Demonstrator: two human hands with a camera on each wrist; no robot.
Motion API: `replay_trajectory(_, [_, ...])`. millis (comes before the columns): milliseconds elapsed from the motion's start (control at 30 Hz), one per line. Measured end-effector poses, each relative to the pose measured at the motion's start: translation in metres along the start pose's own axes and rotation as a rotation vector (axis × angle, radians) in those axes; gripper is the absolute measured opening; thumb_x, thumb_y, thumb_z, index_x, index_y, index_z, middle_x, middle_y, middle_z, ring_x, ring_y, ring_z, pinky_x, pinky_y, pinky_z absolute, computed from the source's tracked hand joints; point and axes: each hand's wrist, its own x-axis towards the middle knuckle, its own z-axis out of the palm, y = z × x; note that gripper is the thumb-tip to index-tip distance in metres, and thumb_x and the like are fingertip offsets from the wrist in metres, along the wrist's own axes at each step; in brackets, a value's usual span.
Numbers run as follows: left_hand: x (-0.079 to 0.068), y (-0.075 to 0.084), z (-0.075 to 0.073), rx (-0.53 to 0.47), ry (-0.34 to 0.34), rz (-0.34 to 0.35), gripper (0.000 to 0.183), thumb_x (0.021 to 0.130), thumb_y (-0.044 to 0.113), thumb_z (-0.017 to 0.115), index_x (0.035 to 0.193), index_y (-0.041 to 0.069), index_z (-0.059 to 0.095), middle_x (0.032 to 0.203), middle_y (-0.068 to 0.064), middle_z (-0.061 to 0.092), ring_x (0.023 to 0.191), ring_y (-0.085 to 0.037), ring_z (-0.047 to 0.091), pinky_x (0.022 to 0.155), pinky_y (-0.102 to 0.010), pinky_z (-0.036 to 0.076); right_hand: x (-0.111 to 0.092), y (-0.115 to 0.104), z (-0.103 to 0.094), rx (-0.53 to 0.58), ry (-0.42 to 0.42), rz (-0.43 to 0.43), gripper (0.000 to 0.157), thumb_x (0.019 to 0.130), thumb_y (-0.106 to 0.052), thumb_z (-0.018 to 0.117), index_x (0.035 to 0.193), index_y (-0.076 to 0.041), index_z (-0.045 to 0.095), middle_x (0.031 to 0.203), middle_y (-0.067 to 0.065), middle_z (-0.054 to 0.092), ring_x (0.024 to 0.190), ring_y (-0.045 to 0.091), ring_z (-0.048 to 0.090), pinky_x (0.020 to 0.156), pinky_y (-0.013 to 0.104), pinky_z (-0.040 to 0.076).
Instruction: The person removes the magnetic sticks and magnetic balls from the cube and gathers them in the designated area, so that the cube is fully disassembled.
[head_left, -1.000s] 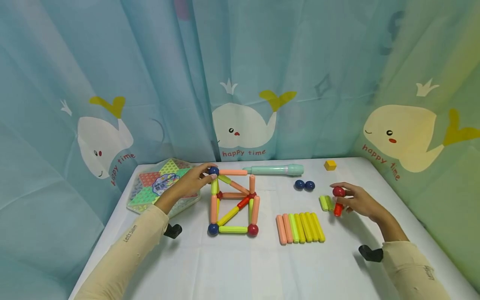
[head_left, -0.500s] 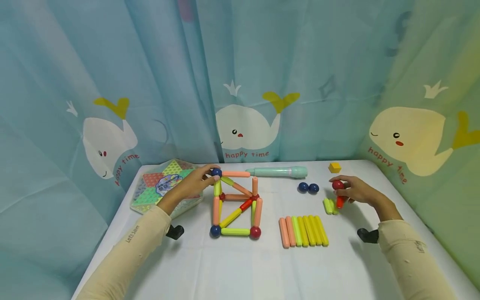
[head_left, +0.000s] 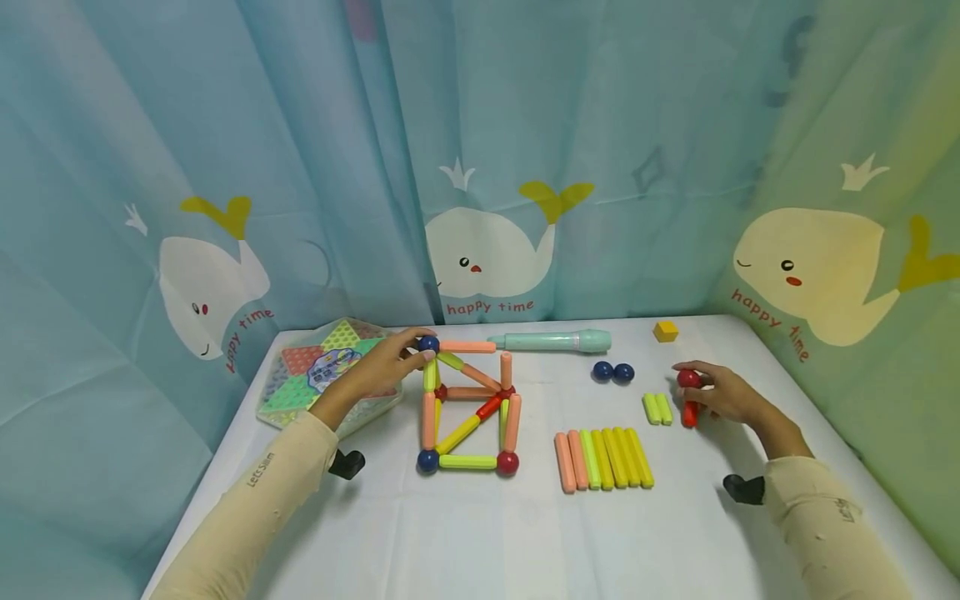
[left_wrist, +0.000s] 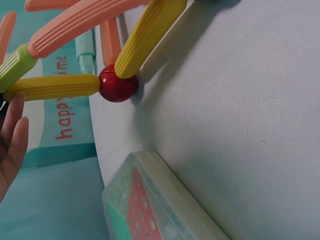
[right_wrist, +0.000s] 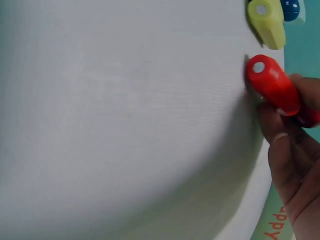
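My left hand (head_left: 384, 367) pinches a blue ball (head_left: 429, 343) at the far left top corner of a frame of magnetic sticks and balls. Salmon, yellow and lime sticks join there, among them a salmon stick (head_left: 468, 347) running right. In the left wrist view the fingertips lie by a yellow stick (left_wrist: 60, 87), which ends at a red ball (left_wrist: 118, 84). My right hand (head_left: 727, 393) holds a red ball (head_left: 688, 379) with a short red stick (right_wrist: 274, 86) attached below it. Two short lime sticks (head_left: 657, 408) lie just left of it.
Several long salmon, lime and yellow sticks (head_left: 603, 458) lie in a row at middle right. Two dark blue balls (head_left: 613, 372), a yellow cube (head_left: 665, 332) and a mint microphone-shaped pen (head_left: 555, 341) are at the back. A clear patterned box (head_left: 300, 375) sits behind the left forearm.
My right hand has moved the red ball and its short stick slightly right, so the stick no longer overlaps the short lime sticks. The left hand stays on the blue ball.
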Motion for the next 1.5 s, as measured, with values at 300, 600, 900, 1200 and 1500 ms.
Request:
replay_trajectory(300, [0.0, -0.002, 0.0, -0.002, 0.002, 0.003, 0.043, 0.105, 0.035, 0.052, 0.145, 0.019, 0.049, 0.124, -0.007, 0.066, 0.106, -0.024, 0.066, 0.09, -0.042, 0.055, 0.001, -0.003, 0.002, 0.04, 0.012, 0.003, 0.06, 0.1, -0.028, 0.063, 0.147, 0.001, 0.04, 0.124, 0.035, 0.055, 0.081, 0.022, 0.062, 0.066, 0.032, 0.055])
replay_trajectory(600, [0.001, -0.001, -0.001, -0.001, -0.003, 0.009, 0.042, 0.105, 0.035, 0.053, 0.144, 0.019, 0.05, 0.123, -0.006, 0.066, 0.105, -0.022, 0.067, 0.088, -0.041, 0.055, 0.007, -0.015, -0.002, 0.012, 0.053, -0.036, 0.058, 0.105, -0.026, 0.054, 0.149, 0.004, 0.032, 0.12, 0.034, 0.061, 0.076, 0.023, 0.063, 0.063, 0.035, 0.056])
replay_trajectory(900, [0.001, 0.0, -0.002, -0.002, -0.003, 0.012, 0.042, 0.105, 0.034, 0.053, 0.144, 0.018, 0.05, 0.123, -0.007, 0.066, 0.104, -0.023, 0.067, 0.089, -0.041, 0.054, 0.028, -0.026, -0.004, -0.016, 0.073, -0.05, 0.052, 0.099, -0.025, 0.065, 0.137, 0.004, 0.044, 0.122, 0.036, 0.059, 0.084, 0.026, 0.063, 0.069, 0.034, 0.056])
replay_trajectory(1200, [0.0, -0.002, -0.001, 0.009, 0.002, -0.011, 0.043, 0.104, 0.038, 0.054, 0.144, 0.022, 0.049, 0.125, -0.006, 0.065, 0.104, -0.023, 0.064, 0.088, -0.04, 0.054, 0.044, -0.031, -0.003, -0.135, -0.068, -0.073, 0.043, 0.094, -0.02, 0.07, 0.128, 0.004, 0.058, 0.113, 0.023, 0.063, 0.092, 0.027, 0.059, 0.075, 0.033, 0.055])
replay_trajectory(1500, [0.0, 0.0, -0.001, 0.017, 0.007, -0.021, 0.045, 0.104, 0.041, 0.054, 0.145, 0.023, 0.049, 0.128, -0.006, 0.063, 0.106, -0.024, 0.063, 0.089, -0.041, 0.054, 0.052, -0.03, 0.005, -0.167, -0.107, -0.005, 0.052, 0.092, -0.026, 0.075, 0.132, 0.002, 0.057, 0.118, 0.026, 0.062, 0.094, 0.028, 0.06, 0.082, 0.041, 0.058])
